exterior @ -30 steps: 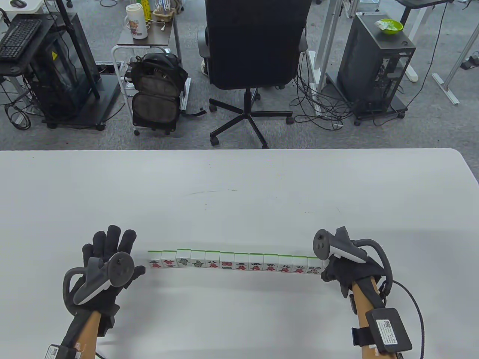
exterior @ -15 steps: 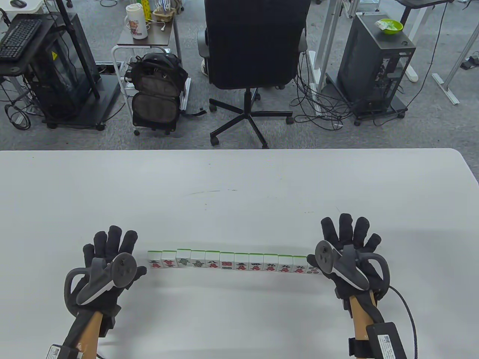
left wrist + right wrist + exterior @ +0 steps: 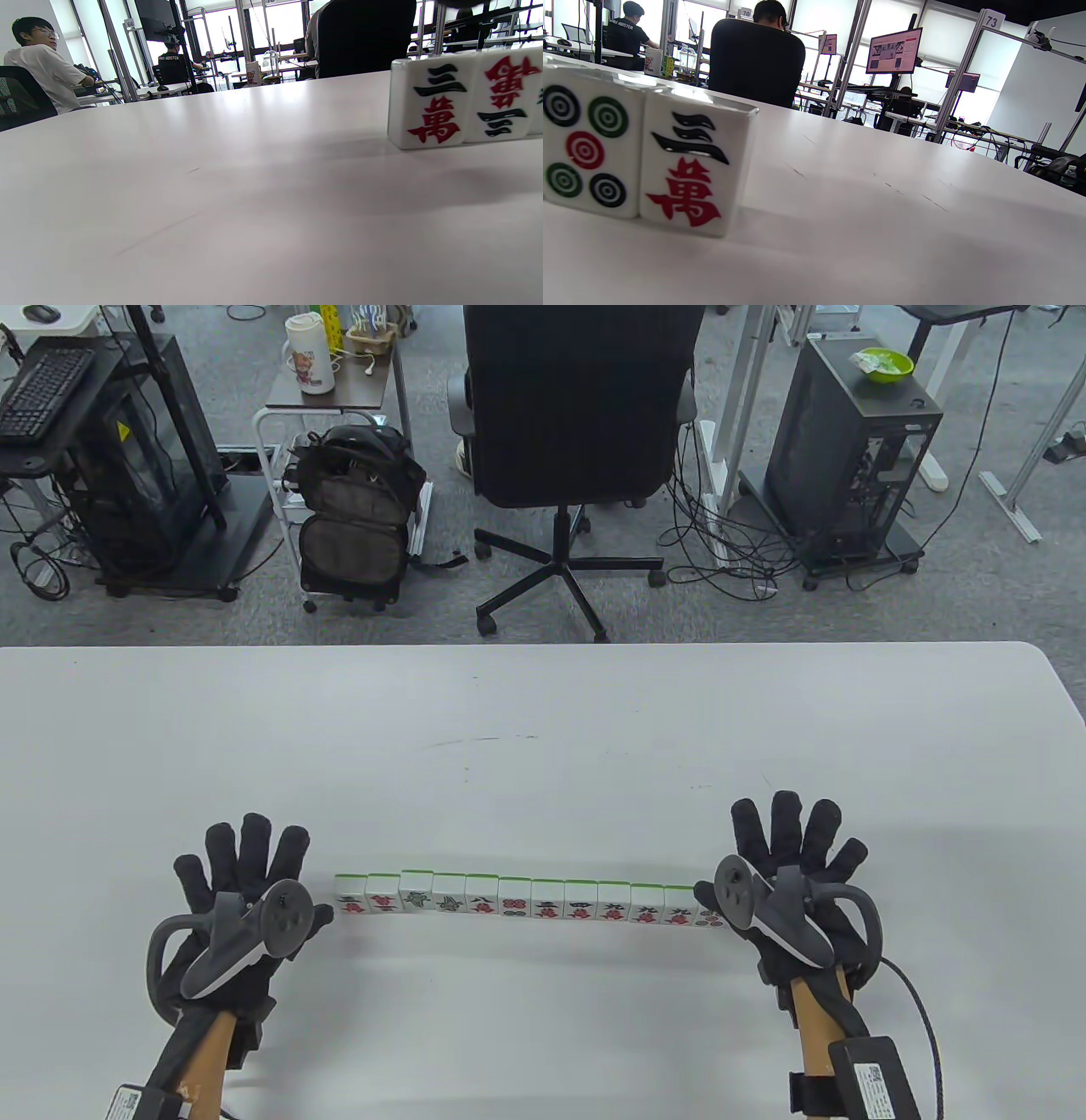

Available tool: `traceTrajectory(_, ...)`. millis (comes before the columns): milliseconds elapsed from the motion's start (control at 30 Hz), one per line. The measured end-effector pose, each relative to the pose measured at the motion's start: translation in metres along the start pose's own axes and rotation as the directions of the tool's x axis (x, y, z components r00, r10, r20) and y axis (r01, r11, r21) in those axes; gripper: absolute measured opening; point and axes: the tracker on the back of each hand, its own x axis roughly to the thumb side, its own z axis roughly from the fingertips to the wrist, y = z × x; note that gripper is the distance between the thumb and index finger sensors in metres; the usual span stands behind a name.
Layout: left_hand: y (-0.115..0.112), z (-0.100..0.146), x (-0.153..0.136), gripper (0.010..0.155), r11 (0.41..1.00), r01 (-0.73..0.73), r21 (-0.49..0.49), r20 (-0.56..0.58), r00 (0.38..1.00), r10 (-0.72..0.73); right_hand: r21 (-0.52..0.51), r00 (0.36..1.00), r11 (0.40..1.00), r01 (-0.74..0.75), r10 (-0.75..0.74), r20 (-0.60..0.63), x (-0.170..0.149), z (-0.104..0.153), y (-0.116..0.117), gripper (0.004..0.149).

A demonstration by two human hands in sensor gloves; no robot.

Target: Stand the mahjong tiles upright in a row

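A row of upright mahjong tiles (image 3: 526, 897), white faces toward me and green backs, runs left to right across the near part of the white table (image 3: 543, 729). My left hand (image 3: 246, 878) lies open with fingers spread just left of the row, its thumb close to the end tile. That end tile shows in the left wrist view (image 3: 432, 106). My right hand (image 3: 793, 848) lies open with fingers spread at the row's right end, and its tracker (image 3: 764, 908) hides the last tile. The right wrist view shows the last tile (image 3: 691, 165) beside a five-circle tile (image 3: 585, 144). Both hands hold nothing.
Beyond the table's far edge stand a black office chair (image 3: 577, 415), a backpack (image 3: 356, 517) by a small cart, and computer towers on the floor. The table shows bare surface behind and in front of the row.
My right hand, curled side-on at the row's right end one second ago, has turned palm down and spread its fingers. My left hand has spread slightly and barely moved. The tiles stay put.
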Motion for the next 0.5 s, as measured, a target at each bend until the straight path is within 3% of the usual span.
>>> traceTrajectory(500, 0.0005, 0.0010, 0.0011, 0.093, 1.000, 0.018, -0.015, -0.007, 1.000, -0.018, -0.001, 1.000, 1.000, 0.000, 0.000, 0.009, 0.0012, 0.0017, 0.0021, 0.099)
